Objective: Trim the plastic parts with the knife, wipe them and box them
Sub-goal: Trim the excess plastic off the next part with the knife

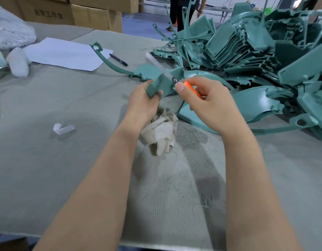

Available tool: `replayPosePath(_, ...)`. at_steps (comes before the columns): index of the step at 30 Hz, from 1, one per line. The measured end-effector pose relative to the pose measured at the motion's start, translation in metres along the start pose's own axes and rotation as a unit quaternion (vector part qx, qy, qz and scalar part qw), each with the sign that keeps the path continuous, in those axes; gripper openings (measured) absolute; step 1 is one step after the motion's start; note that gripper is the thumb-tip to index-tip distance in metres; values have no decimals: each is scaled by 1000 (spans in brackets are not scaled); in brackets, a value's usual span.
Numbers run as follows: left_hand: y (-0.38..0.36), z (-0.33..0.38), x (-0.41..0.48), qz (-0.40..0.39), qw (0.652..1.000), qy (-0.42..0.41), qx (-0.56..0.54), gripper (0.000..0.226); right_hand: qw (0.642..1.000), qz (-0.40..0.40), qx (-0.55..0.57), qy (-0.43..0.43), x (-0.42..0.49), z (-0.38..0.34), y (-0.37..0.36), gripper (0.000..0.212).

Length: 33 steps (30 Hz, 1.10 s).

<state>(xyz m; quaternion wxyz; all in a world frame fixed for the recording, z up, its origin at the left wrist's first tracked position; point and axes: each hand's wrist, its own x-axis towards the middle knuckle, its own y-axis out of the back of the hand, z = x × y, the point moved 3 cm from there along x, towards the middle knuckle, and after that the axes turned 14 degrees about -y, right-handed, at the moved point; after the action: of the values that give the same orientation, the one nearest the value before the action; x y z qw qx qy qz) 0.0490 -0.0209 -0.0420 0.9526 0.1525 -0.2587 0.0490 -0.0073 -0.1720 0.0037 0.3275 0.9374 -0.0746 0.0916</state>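
Both grips clench: left hand [142, 103] the green part [159, 84], right hand [210, 101] the orange knife [192, 88], blade [159, 64] blurred.

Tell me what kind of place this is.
Probably a factory finishing bench. A heap of green moulded parts sits on the cloth-topped worktable, thin shavings litter it, and cardboard cartons stand behind. The right hand holds a knife to the part in the left hand.
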Motion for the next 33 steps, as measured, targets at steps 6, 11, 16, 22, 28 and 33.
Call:
replayPosePath(6, 1, -1, 0, -5, 999, 38, -10, 16, 998, -54, -29, 16, -2, -3, -5, 23)
replayPosePath(11, 1, 1, 0, -10, 999, 40, 0, 17, 999, -27, -33, 25, -2, -3, -4, 29)
replayPosePath(16, 1, 1, 0, -11, 999, 38, 1, 16, 998, 1, -52, 31, -1, -4, -6, 31)
replayPosePath(22, 0, -1, 1, -4, 1000, 23, -1, 13, 996, 14, -76, 36, 0, -4, -7, 36)
replayPosePath(28, -2, -1, -1, -25, 999, -29, 18, 19, 994, 71, -69, -35, 8, 14, 8, 36)
replayPosePath(33, -2, -3, 0, -23, 999, -44, 17, 20, 992, 69, 30, -102, 10, 17, 3, 43)
